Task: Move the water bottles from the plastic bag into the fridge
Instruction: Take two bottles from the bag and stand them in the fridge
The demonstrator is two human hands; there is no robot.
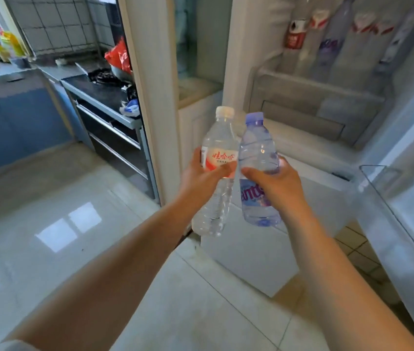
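Observation:
My left hand (pixel 202 179) grips a clear water bottle (pixel 217 140) with a white cap and a red and white label. My right hand (pixel 275 183) grips a bluish water bottle (pixel 257 148) with a purple cap and a purple label. Both bottles are held upright and side by side, almost touching, in front of the open fridge (pixel 256 59). Several bottles (pixel 327 46) stand inside it in a row behind a rail. The plastic bag is not in view.
The open fridge door with a clear shelf bin (pixel 388 198) stands at the right. A white lower fridge drawer front (pixel 251 254) sits below the bottles. At the left are a stove counter (pixel 99 89), blue cabinets (pixel 15 122) and a glossy tiled floor (pixel 74 236).

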